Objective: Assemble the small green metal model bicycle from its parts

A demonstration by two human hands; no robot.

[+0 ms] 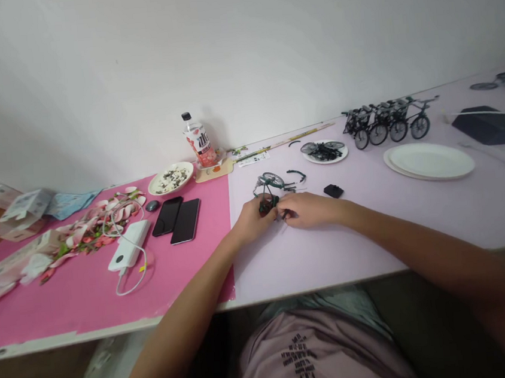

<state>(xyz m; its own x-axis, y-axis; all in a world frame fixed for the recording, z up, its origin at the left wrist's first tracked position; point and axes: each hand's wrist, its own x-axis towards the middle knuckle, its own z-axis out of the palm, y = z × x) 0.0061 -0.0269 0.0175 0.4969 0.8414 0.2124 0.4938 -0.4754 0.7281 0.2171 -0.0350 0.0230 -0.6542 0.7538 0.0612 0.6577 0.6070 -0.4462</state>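
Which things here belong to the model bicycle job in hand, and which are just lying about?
Seems part of the job:
held model bicycle
loose dark parts
row of bicycles

Apparently just lying about:
two phones
drink bottle
pink petals
white device

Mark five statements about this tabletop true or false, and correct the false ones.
1. The left hand and right hand meet at a small model bicycle. True.
2. The bottle lies on its side. False: it stands upright, its black cap on.
3. Two dark-screened phones lie on the pink surface. True.
4. The small black piece is on the pink surface. False: it lies on the pale surface, beyond the right forearm.
5. The white power bank has a cable plugged in. True.
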